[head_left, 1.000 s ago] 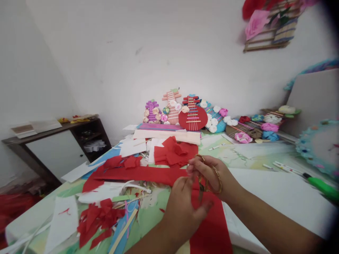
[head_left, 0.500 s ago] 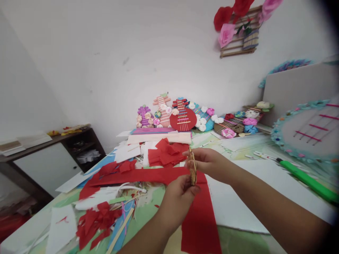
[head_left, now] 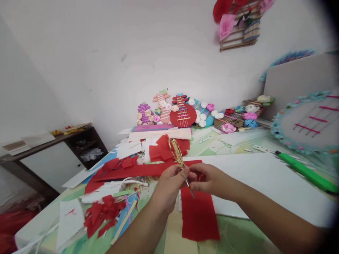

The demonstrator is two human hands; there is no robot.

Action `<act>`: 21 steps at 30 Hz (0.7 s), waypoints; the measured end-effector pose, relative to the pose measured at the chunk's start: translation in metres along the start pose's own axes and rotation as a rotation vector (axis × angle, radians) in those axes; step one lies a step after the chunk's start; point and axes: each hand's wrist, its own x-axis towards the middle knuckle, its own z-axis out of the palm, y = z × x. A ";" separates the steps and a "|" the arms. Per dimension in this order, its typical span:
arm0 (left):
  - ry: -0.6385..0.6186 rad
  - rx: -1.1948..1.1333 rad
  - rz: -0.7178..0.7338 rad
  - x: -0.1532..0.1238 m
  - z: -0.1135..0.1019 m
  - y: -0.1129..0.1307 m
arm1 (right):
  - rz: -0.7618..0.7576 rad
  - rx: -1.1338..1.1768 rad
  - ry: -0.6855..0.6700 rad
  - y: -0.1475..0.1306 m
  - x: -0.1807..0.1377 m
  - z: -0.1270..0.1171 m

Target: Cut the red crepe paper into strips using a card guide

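A pair of gold-handled scissors (head_left: 177,152) is held over the table, handles pointing up and away, with the narrow blade tip slanting down towards me. My left hand (head_left: 172,181) grips the scissors near the pivot, its thumb on top. Close against it, my right hand (head_left: 212,180) has its curled fingers at the blades; its fingertips are partly hidden behind the scissors and my left hand. Below both hands lies a red crepe paper strip (head_left: 200,217), and another long red strip (head_left: 132,171) stretches off to the left.
Red scraps (head_left: 103,213) and white paper pieces (head_left: 69,220) litter the left side. A large white board (head_left: 238,176) lies at right, beside a green cutter (head_left: 304,171). Decorated lute-shaped crafts (head_left: 182,116) stand along the wall. A dark-topped cabinet (head_left: 53,162) is at far left.
The scissors have turned in my hands, so the handles now point up and away. My right hand has shifted from the handle end down to the blades. The view has tilted slightly.
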 end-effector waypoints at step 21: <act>0.105 -0.117 0.072 0.005 0.004 -0.015 | -0.150 -0.488 0.126 -0.006 -0.008 0.015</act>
